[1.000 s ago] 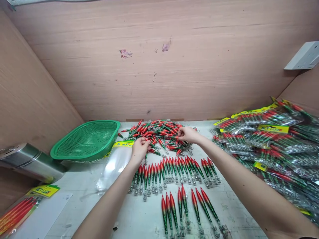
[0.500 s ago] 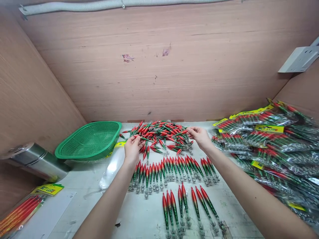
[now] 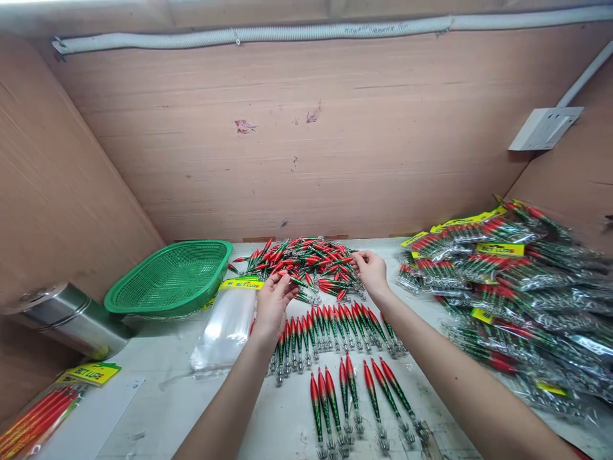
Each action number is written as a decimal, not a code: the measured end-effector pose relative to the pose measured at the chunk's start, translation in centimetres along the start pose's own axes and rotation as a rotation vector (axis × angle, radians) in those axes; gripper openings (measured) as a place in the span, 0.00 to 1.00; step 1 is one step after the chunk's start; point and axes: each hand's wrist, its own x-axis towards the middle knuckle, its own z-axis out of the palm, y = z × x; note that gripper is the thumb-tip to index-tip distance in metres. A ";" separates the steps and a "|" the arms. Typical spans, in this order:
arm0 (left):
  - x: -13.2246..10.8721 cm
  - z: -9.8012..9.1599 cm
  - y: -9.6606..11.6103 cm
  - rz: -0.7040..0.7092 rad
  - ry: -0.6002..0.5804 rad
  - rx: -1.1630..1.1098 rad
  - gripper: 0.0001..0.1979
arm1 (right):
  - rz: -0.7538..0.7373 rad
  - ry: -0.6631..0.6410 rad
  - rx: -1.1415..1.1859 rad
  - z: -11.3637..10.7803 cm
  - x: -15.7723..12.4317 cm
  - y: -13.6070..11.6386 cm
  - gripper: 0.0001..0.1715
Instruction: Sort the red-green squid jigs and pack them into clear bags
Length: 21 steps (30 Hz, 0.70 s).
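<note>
A loose pile of red-and-green squid lures (image 3: 311,255) lies at the back of the table. At its front left, my left hand (image 3: 276,297) is closed on a lure (image 3: 299,282) pointing toward the right. My right hand (image 3: 371,269) pinches the end of another lure (image 3: 341,261) at the pile's right edge. Nearer me, a long row of lures (image 3: 330,326) lies side by side with their hooks toward me, its left end partly covered by my left hand and forearm. Several more lures (image 3: 349,396) lie in small groups in front of that row.
Clear bags with yellow headers (image 3: 227,322) lie left of my left forearm. A green basket (image 3: 167,306) and a steel flask (image 3: 76,319) stand further left, with a pack of red-orange lures (image 3: 43,409) nearer me. Packed lures (image 3: 522,287) are heaped at the right.
My left hand has moved right and a little nearer me with a lure, uncovering the clear bags. My right hand stays at the pile's edge. The camera view has tilted up slightly.
</note>
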 end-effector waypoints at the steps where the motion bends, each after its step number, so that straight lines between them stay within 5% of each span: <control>1: -0.1 -0.1 0.0 -0.008 -0.008 -0.007 0.18 | -0.012 0.003 0.014 -0.3 -0.3 -0.1 0.16; 7: -0.9 0.2 0.6 -0.043 -0.082 -0.027 0.20 | -0.036 -0.066 0.082 -2.0 -2.5 0.2 0.13; 13: -1.4 0.7 0.6 -0.058 -0.136 -0.017 0.20 | 0.046 -0.172 0.145 -0.9 -1.4 0.8 0.13; 21: -1.9 0.7 2.0 -0.125 -0.258 0.059 0.22 | 0.048 -0.512 0.358 -2.7 -3.9 -3.1 0.18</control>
